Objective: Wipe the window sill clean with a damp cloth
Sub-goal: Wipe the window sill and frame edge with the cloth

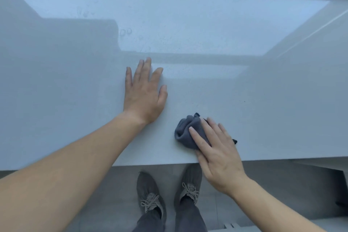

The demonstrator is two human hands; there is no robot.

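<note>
Straight fingers (196, 136) of the right hand (216, 152) press flat on the crumpled grey cloth (183, 130), pinning it to the window sill (263, 109) just inside its near edge; nothing is curled round the fabric, which bunches out to the left of the fingertips. Left of that, the left hand (144, 92) lies palm down on the bare sill, its fingers (147, 69) extended and slightly spread, holding nothing. Beyond those fingertips faint droplet marks (125, 32) dot the surface. Below both wrists, two grey laced shoes (150, 194) stand on the floor (116, 205).
</note>
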